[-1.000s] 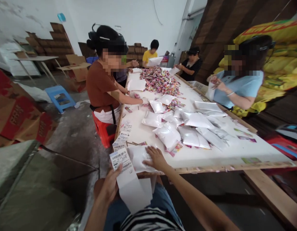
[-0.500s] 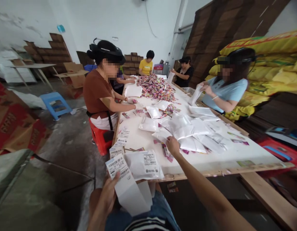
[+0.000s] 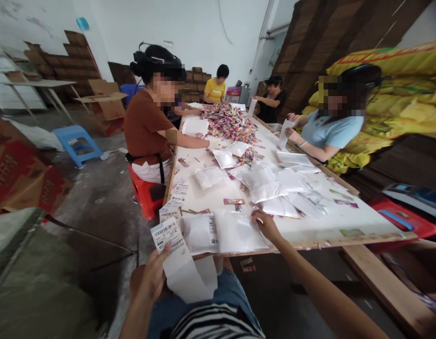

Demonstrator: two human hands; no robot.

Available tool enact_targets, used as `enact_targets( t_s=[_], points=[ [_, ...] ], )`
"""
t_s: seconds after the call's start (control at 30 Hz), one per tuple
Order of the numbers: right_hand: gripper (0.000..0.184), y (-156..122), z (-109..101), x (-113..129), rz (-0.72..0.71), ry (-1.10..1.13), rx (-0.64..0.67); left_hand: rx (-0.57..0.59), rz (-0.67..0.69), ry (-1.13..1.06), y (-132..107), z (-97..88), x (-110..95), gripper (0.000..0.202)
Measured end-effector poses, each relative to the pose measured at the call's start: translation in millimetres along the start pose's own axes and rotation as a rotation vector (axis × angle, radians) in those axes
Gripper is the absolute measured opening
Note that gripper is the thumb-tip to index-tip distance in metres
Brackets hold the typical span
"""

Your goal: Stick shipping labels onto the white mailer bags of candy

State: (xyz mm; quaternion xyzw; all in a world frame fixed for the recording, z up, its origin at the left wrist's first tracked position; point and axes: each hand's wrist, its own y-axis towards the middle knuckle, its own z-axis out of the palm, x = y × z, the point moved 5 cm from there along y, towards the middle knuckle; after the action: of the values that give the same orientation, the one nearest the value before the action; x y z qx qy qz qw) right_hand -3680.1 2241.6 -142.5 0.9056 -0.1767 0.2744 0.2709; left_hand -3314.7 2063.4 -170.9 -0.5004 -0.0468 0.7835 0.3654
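Observation:
My left hand is closed on a strip of printed shipping labels, which hangs in folds over my lap below the table edge. At the upper right corner of a plain white mailing bag, my right hand has its fingers closed on the bag's edge. That bag lies at the table's near edge and overlaps a labelled white mailing bag on its left. Beyond my right hand is a heap of filled white bags. More printed labels lie along the table's left edge.
A pile of small colourful sachets covers the far middle of the white table. Co-workers sit along both sides and at the far end. A blue stool stands on the floor at left; yellow sacks are stacked at right.
My right hand has brought a white bag from the heap to the near edge, beside the labelled bag. My left hand still holds the label strip. The view has shifted slightly.

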Motion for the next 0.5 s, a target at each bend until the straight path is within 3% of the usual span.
enact_targets(
  t_s=[0.07,0.13,0.23,0.3,0.33,0.4,0.5],
  points=[
    [0.023,4,4,-7,0.034,-0.043,0.038,0.014,0.005,0.009,-2,5.5,1,0.037],
    [0.025,12,4,17,0.017,-0.036,-0.031,0.033,0.051,0.05,-4,14.1,2,0.038],
    [0.017,19,16,99,-0.081,0.151,-0.054,0.107,0.155,0.199,-8,34.5,3,0.038],
    [0.03,14,39,161,-0.175,0.28,0.165,0.147,0.203,0.31,-12,47.0,4,0.036],
    [0.03,9,49,185,-0.208,0.292,0.212,0.158,0.209,0.322,-14,51.1,4,0.039],
    [0.019,-4,67,216,-0.252,0.287,0.24,0.173,0.135,0.182,-20,54.2,5,0.047],
    [0.013,-26,86,228,-0.348,0.26,0.205,0.197,-0.162,-0.173,-27,55.5,9,0.054]
  ],
)
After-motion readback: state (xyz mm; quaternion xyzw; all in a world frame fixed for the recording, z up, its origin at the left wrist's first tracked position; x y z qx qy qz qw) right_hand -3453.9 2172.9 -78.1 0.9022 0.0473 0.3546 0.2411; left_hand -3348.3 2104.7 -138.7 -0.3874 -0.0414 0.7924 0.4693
